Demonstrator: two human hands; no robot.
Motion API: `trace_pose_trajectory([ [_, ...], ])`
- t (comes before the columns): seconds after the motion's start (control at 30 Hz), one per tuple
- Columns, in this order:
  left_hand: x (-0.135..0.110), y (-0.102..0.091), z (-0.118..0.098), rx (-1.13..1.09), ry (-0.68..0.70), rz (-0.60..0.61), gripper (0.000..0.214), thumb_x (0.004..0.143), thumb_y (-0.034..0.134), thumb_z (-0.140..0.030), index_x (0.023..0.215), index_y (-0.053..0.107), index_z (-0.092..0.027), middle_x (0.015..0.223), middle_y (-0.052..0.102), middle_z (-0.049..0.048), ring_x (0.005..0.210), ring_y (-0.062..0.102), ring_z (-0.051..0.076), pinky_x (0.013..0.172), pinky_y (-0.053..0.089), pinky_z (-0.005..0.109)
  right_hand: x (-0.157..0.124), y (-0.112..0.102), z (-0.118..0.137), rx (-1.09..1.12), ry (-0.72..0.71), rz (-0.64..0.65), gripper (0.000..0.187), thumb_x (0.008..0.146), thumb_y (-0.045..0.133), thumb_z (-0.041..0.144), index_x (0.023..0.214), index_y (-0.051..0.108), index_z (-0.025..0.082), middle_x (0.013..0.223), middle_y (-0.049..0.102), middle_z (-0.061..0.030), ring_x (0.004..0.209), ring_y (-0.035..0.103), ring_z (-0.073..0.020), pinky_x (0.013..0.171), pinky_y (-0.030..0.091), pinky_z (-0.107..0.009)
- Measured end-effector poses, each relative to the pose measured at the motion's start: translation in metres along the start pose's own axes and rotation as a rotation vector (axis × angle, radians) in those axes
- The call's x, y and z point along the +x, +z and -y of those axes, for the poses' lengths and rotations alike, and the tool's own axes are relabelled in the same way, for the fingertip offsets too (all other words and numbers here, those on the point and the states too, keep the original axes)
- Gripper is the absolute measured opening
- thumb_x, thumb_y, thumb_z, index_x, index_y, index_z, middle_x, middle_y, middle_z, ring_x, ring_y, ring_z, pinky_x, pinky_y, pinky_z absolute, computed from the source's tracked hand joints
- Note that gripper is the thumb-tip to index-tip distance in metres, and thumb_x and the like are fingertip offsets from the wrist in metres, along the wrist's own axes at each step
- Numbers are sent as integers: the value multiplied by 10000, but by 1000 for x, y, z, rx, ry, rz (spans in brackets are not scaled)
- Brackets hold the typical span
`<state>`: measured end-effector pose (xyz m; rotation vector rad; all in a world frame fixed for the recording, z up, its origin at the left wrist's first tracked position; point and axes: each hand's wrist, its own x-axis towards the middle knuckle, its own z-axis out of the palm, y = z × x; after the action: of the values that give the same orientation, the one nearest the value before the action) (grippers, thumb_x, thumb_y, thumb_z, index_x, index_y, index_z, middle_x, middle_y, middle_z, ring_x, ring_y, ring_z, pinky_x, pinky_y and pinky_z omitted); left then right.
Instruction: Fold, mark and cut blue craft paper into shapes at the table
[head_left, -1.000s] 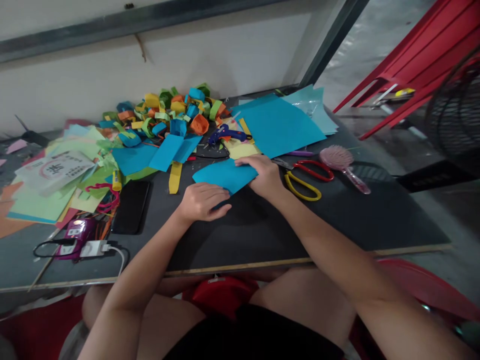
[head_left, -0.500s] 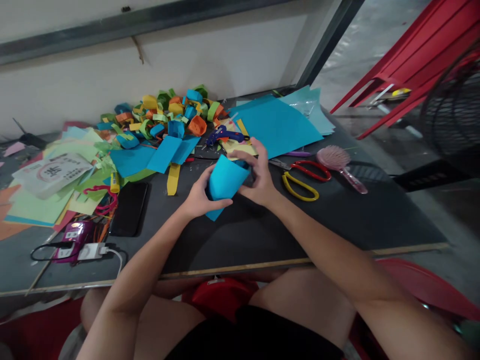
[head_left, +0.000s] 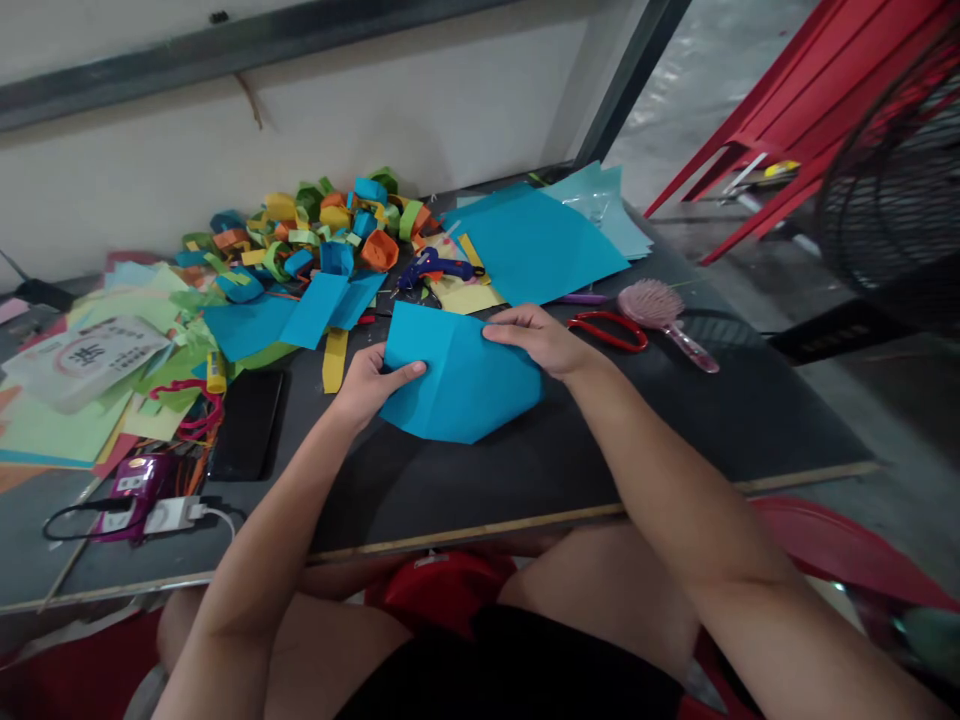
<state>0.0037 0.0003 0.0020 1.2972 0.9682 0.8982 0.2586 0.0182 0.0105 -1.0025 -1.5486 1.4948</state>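
A sheet of blue paper with visible creases is spread between my two hands, above the near part of the dark table. My left hand grips its left edge, thumb on top and fingers beneath. At the upper right edge, my right hand pinches the paper between thumb and fingers. Just beyond it lies a dark blue glue gun on pale yellow paper. The red handle of a pair of scissors shows right of my right hand, which covers part of the tools there.
Small folded paper pieces heap against the wall. Blue sheets lie at the back right. A pink hairbrush sits on the right. To the left are a black phone, a purple power adapter and stacked coloured paper.
The blue paper, curled into a tube shape before, is now opened out wide. My right hand has shifted to its upper right edge, and the view has moved slightly right.
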Motion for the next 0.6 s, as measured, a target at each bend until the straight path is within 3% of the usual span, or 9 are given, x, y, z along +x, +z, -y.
trace_pose_trajectory([
  [0.1,-2,2,-1,-50,-40,73,551,644,844,-478,1083,686,-184,1057,753,128,943,732,271,772,629,394,-1,-4,4,29,30,41,272,752,710,477,719,701,207,668,670,-11,580,589,-148,560,485,-289],
  [0.23,-4,9,-2,4,-56,91,580,668,838,-447,1149,655,-178,1109,739,134,949,729,274,764,626,375,1,2,6,-166,-105,22,287,761,708,410,965,732,209,946,728,-55,881,660,-206,764,519,-338],
  [0.47,1,10,7,207,76,-12,558,679,817,-450,1123,656,-153,1091,741,123,944,716,268,799,605,387,7,11,-6,-324,-68,-73,358,747,730,542,751,689,186,676,615,-12,581,499,-120,544,398,-274],
  [0.6,4,2,14,414,178,-73,572,736,764,-455,1207,604,-174,1164,706,130,1018,691,267,820,588,375,8,13,-8,-406,-103,-58,369,784,685,562,796,714,195,801,689,-44,714,598,-170,652,453,-304],
])
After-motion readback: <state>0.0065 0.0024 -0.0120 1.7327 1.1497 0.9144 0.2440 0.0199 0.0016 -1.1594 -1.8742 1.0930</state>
